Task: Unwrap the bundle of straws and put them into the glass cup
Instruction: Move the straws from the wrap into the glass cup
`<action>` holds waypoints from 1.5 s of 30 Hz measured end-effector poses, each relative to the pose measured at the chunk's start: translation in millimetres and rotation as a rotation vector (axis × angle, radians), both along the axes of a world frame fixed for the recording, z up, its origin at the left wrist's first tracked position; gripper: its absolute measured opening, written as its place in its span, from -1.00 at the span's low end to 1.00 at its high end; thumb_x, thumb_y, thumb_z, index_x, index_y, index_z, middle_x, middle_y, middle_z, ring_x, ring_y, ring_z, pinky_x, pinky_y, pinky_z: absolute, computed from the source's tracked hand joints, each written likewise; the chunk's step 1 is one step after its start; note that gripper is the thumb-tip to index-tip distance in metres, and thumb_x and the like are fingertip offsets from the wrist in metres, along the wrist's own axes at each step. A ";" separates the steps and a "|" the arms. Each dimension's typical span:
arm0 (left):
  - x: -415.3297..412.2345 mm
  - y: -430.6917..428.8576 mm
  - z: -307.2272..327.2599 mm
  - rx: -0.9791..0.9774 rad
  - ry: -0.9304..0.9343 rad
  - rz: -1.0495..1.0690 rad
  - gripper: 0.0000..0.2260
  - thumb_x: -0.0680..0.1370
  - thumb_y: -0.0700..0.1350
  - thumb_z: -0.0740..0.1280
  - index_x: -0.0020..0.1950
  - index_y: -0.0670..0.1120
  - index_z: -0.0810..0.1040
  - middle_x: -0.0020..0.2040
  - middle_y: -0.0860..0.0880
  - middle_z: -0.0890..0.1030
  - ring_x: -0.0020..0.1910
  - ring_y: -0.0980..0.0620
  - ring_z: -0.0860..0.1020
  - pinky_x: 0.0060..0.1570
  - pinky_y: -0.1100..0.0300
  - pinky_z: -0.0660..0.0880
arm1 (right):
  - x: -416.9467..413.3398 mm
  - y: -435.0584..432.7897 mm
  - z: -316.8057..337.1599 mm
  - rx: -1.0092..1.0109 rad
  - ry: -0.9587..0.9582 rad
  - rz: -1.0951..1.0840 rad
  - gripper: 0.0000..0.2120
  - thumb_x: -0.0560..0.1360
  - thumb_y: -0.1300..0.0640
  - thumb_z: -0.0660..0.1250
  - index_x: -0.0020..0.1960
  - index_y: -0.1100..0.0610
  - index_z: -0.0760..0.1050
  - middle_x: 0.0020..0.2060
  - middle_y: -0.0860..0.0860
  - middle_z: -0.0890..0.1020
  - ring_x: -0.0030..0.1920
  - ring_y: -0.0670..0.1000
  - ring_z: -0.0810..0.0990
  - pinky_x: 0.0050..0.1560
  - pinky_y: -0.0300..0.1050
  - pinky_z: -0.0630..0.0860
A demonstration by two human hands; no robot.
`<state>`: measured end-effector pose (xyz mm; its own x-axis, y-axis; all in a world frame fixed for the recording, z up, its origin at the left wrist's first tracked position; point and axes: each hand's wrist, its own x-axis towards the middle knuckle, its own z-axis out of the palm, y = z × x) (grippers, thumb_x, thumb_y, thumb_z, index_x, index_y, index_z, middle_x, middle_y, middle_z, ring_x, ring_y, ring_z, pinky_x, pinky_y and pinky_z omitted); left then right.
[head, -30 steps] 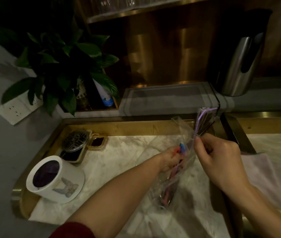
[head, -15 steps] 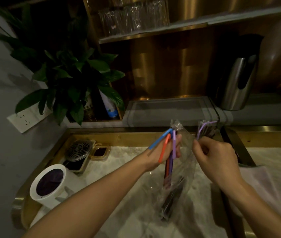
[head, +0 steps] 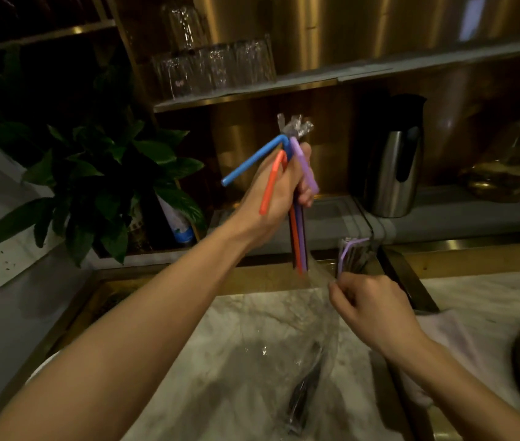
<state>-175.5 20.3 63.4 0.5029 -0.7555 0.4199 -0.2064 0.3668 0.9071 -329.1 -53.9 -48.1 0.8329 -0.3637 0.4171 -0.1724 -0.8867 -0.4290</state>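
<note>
Your left hand [head: 279,192] is gripping the straws [head: 297,198] high, drawing them free. Your right hand [head: 370,308] is pinching the plastic wrapper [head: 287,329] down against that pull.

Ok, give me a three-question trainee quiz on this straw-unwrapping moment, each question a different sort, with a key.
1. True or false: the left hand grips a bunch of coloured straws raised above the counter.
2. Multiple choice: the right hand pinches
A. the steel jug
B. the clear plastic wrapper
C. a leaf of the plant
3. Fill in: the bent straw sticking out farthest to the left is ____.

Key: 1 true; 2 B; 3 blue.
</note>
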 end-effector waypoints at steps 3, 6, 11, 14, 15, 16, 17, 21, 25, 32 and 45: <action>9.2 -19.1 10.8 -0.028 -0.013 -0.049 -0.75 0.67 -0.13 0.05 -0.19 -0.03 0.36 -0.47 0.08 0.41 -0.50 0.16 0.40 -0.41 0.28 0.42 | -1.6 -4.1 -0.7 0.033 0.034 0.001 -0.68 0.54 -0.05 0.20 -0.39 -0.09 0.32 -0.54 -0.13 0.42 -0.50 -0.17 0.44 -0.48 -0.26 0.33; 14.5 -35.0 17.1 -0.064 -0.010 -0.071 -0.81 0.65 -0.11 0.07 -0.12 -0.03 0.38 -0.44 0.07 0.41 -0.47 0.14 0.41 -0.37 0.26 0.41 | -5.6 -8.4 0.6 0.014 0.047 -0.025 -0.70 0.54 -0.06 0.18 -0.37 -0.06 0.38 -0.52 -0.10 0.45 -0.48 -0.14 0.46 -0.43 -0.17 0.45; 24.7 -67.6 30.6 -0.096 0.015 -0.099 -0.78 0.67 -0.11 0.05 -0.16 -0.05 0.35 -0.42 0.05 0.36 -0.45 0.10 0.35 -0.34 0.20 0.33 | -10.4 -13.1 2.3 -0.012 0.110 0.024 -0.69 0.51 -0.13 0.06 -0.37 -0.09 0.33 -0.52 -0.15 0.39 -0.51 -0.18 0.39 -0.47 -0.34 0.22; 31.6 -85.9 28.3 -0.080 -0.016 -0.136 -0.81 0.66 -0.10 0.06 -0.12 -0.04 0.36 -0.38 0.01 0.35 -0.42 0.09 0.36 -0.32 0.19 0.34 | -15.3 -15.6 4.1 -0.005 0.128 0.024 -0.71 0.50 -0.13 0.03 -0.35 -0.10 0.33 -0.50 -0.19 0.36 -0.50 -0.19 0.37 -0.44 -0.35 0.25; 34.4 -92.3 23.0 -0.062 -0.040 -0.145 -0.82 0.65 -0.09 0.07 -0.11 -0.03 0.37 -0.36 0.00 0.35 -0.41 0.09 0.37 -0.32 0.18 0.35 | -16.6 -16.7 4.1 0.001 0.132 0.018 -0.72 0.50 -0.13 0.04 -0.35 -0.11 0.32 -0.50 -0.19 0.35 -0.49 -0.20 0.38 -0.45 -0.35 0.26; 37.3 -97.3 15.6 -0.040 -0.063 -0.145 -0.84 0.64 -0.09 0.07 -0.10 -0.03 0.38 -0.36 -0.01 0.35 -0.41 0.09 0.37 -0.32 0.18 0.37 | -17.4 -17.2 4.4 0.005 0.126 0.014 -0.72 0.51 -0.13 0.05 -0.35 -0.12 0.31 -0.50 -0.20 0.34 -0.49 -0.20 0.39 -0.46 -0.35 0.27; 39.8 -101.4 6.2 -0.016 -0.078 -0.136 -0.85 0.64 -0.08 0.09 -0.09 -0.02 0.39 -0.36 -0.01 0.36 -0.40 0.08 0.38 -0.32 0.18 0.38 | -18.5 -17.5 4.9 0.009 0.119 0.013 -0.72 0.51 -0.13 0.05 -0.35 -0.12 0.32 -0.51 -0.20 0.34 -0.49 -0.19 0.39 -0.47 -0.34 0.30; 48.1 -113.4 -37.5 0.119 -0.088 -0.096 -0.83 0.66 -0.12 0.08 -0.08 -0.04 0.39 -0.33 -0.04 0.37 -0.35 0.03 0.39 -0.28 0.16 0.41 | -21.4 -16.5 5.1 0.023 0.097 0.023 -0.61 0.51 -0.16 -0.01 -0.32 -0.01 0.44 -0.50 -0.20 0.34 -0.47 -0.17 0.42 -0.42 -0.23 0.45; 47.6 -120.5 -81.8 0.216 0.029 -0.064 -0.80 0.67 -0.17 0.05 -0.12 -0.07 0.38 -0.32 -0.08 0.35 -0.35 0.01 0.36 -0.26 0.16 0.37 | -23.8 -12.9 6.1 -0.001 0.096 0.006 -0.62 0.52 -0.15 -0.01 -0.32 -0.03 0.43 -0.50 -0.20 0.35 -0.47 -0.16 0.44 -0.45 -0.25 0.46; 53.3 -131.3 -143.8 0.334 0.077 0.017 -0.71 0.68 -0.15 0.04 -0.23 -0.08 0.36 -0.35 -0.07 0.35 -0.34 0.02 0.36 -0.15 0.07 0.38 | -25.8 -15.5 3.8 0.004 0.108 0.011 -0.62 0.55 -0.08 0.06 -0.35 0.03 0.44 -0.50 -0.17 0.38 -0.48 -0.14 0.44 -0.43 -0.25 0.45; 70.4 -146.8 -248.6 0.528 0.113 0.186 -0.81 0.64 -0.02 0.17 0.01 -0.05 0.54 -0.12 0.00 0.56 -0.19 0.10 0.59 -0.22 0.18 0.50 | -25.7 -17.4 -2.0 0.120 0.142 -0.028 -0.55 0.52 -0.15 0.00 -0.28 0.07 0.52 -0.43 -0.06 0.53 -0.43 -0.10 0.50 -0.37 -0.13 0.49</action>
<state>-105.1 -126.4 -185.2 0.6671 -0.7429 -0.0549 -0.1147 -0.1752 0.9778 -354.8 -71.3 -50.0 0.8692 -0.4273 0.2489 -0.2621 -0.8249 -0.5008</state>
